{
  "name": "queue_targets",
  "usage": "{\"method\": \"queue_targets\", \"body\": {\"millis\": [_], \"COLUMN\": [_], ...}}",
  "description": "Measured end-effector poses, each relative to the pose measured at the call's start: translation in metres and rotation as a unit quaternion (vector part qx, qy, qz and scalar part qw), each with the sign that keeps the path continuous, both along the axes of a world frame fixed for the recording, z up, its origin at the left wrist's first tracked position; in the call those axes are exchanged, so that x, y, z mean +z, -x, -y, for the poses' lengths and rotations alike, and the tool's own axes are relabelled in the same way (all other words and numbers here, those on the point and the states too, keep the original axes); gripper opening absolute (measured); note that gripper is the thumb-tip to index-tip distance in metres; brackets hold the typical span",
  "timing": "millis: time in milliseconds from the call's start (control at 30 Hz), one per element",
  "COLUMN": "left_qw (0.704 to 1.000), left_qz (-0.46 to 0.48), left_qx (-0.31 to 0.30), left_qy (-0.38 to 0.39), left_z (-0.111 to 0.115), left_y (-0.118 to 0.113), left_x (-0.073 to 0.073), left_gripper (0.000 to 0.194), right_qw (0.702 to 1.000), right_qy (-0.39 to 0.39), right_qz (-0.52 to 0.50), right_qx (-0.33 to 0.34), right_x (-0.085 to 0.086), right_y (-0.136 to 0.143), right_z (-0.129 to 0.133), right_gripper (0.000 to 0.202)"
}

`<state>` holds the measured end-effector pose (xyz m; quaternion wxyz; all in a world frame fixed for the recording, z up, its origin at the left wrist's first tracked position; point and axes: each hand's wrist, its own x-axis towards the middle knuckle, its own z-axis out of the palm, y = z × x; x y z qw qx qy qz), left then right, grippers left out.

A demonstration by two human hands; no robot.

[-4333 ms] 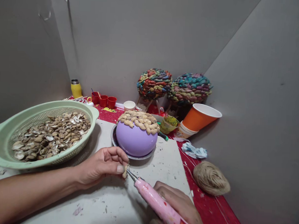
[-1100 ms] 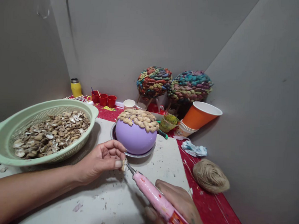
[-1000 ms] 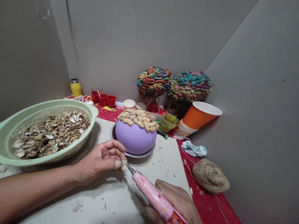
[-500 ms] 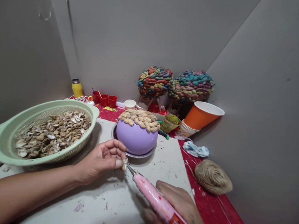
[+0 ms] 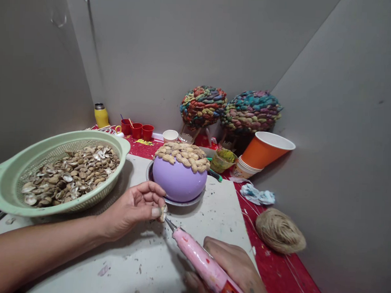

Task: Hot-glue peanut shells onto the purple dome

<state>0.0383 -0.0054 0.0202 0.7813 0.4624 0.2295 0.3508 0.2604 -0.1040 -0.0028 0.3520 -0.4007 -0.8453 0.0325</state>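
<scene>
Between the thumb and fingers of my left hand (image 5: 136, 208) is a peanut shell (image 5: 163, 213), its pale hollow side turned toward the right. My right hand (image 5: 232, 264) grips a pink hot glue gun (image 5: 199, 257), whose metal nozzle points up-left and meets or nearly meets the shell. Just beyond my left hand, a purple balloon (image 5: 177, 182) rests in a shallow metal dish (image 5: 188, 203). Peanut shells (image 5: 185, 154) cover the balloon's top in a tight layer.
A green colander (image 5: 92, 196) with many peanut shells stands left. Behind are red cups (image 5: 137, 130), a yellow bottle (image 5: 101, 115) and two colourful shell-covered domes (image 5: 252, 112). Orange paper cups (image 5: 260, 151), a crumpled cloth (image 5: 257, 195) and a twine ball (image 5: 280, 230) lie right, by the wall.
Hardly anything differs. The glue gun has shifted very slightly left, its nozzle still at the peanut shell. My left hand holds the same pose.
</scene>
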Motion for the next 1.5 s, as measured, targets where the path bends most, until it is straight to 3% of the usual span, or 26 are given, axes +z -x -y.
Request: {"method": "queue_targets", "body": {"millis": [633, 1500], "left_qw": [1.0, 1.0], "left_qz": [-0.02, -0.026], "left_qx": [-0.02, -0.011], "left_qy": [-0.006, -0.014], "left_z": [0.0031, 0.0029], "left_y": [-0.0014, -0.0006], "left_x": [-0.0057, -0.0066], "left_gripper": [0.033, 0.033], "right_qw": [0.995, 1.0], "right_qy": [0.045, 0.005], "right_qz": [-0.087, -0.023], "right_qx": [0.001, -0.015], "right_x": [0.0047, 0.0009], "right_y": [0.0028, 0.0012], "right_z": [0.0011, 0.0005], "right_gripper": [0.024, 0.026]}}
